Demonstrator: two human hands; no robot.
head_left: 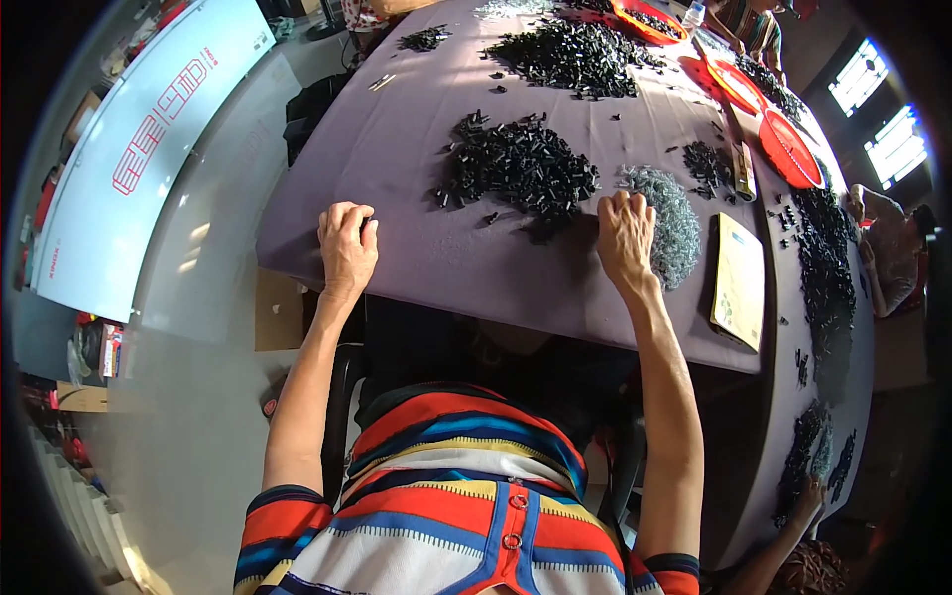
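My left hand is closed above the near left part of the cloth-covered table. A small black piece shows between its thumb and curled fingers. My right hand is closed too, its knuckles up, at the left edge of a heap of small shiny grey-clear pieces. What its fingertips hold, if anything, is hidden beneath the hand. Between and beyond my hands lies a heap of short black tubular pieces. A smaller cluster of black pieces sits beyond the grey heap.
A tan booklet or flat pack lies right of the grey heap. Farther off are another black heap and red baskets. More black pieces cover the adjoining right-hand table, where other people's hands work. A white panel stands left.
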